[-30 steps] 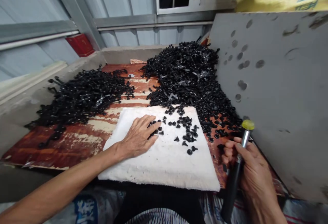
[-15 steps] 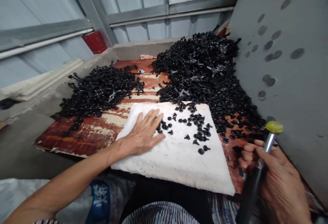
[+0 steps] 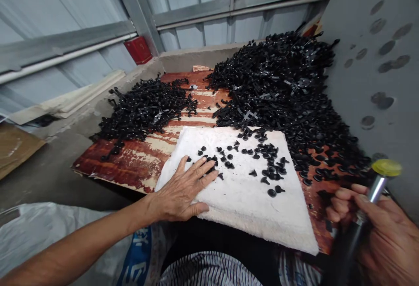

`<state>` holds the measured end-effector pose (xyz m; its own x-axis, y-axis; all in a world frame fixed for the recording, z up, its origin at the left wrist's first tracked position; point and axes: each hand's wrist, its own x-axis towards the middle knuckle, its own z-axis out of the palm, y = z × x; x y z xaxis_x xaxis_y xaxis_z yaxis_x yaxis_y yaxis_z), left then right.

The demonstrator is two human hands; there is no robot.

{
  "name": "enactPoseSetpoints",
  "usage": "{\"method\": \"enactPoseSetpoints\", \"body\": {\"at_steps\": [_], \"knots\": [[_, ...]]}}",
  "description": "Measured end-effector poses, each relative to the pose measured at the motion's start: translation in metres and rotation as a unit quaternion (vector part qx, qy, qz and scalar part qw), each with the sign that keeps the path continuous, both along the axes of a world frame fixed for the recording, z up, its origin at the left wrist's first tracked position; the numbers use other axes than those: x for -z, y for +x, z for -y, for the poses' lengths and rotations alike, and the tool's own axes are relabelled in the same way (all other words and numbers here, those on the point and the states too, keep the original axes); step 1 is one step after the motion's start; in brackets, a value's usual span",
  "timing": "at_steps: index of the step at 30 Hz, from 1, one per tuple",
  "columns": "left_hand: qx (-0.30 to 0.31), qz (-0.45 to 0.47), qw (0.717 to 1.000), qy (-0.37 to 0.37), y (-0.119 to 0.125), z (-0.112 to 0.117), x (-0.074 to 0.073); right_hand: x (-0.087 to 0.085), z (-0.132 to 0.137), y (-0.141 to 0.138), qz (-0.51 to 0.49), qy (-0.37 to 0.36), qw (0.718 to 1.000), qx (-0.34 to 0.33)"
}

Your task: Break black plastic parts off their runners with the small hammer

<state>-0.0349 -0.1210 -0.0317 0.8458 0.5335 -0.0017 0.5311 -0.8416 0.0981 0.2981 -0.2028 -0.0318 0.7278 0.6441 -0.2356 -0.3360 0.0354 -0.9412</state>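
My left hand (image 3: 185,192) lies palm down with its fingers stretched out, on the left part of a folded white cloth (image 3: 245,216). Its fingertips touch or cover a few small black mushroom-shaped pieces (image 3: 271,193); what lies beneath the palm is hidden. More such pieces are scattered over the cloth, mostly right of the hand. At the right edge, my right hand (image 3: 376,220) is closed around a black-handled tool with a metal shaft and round yellow end (image 3: 386,167). It stays beside the cloth, with the yellow end pointing up.
Heaps of black parts lie on the worn red-brown board (image 3: 108,168): a left heap (image 3: 144,107) and a larger right heap (image 3: 281,76). A grey spotted panel (image 3: 353,85) rises at the right. Behind are a concrete ledge and metal wall; a white sack (image 3: 78,242) lies below left.
My left hand has drawn back toward the cloth's near edge, uncovering black pieces beyond its fingertips. The view has shifted left. My right hand still grips the yellow-ended tool.
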Motion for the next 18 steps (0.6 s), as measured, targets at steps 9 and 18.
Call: {"method": "enactPoseSetpoints", "body": {"at_steps": [9, 18], "knots": [[-0.126, -0.034, 0.991, -0.033, 0.012, -0.072, -0.02, 0.0, 0.003, -0.001, -0.008, 0.013, 1.0, -0.022], [-0.068, -0.039, 0.997, 0.003, -0.001, -0.039, -0.012, -0.004, 0.003, -0.005, -0.009, -0.001, 1.0, -0.014]]}}
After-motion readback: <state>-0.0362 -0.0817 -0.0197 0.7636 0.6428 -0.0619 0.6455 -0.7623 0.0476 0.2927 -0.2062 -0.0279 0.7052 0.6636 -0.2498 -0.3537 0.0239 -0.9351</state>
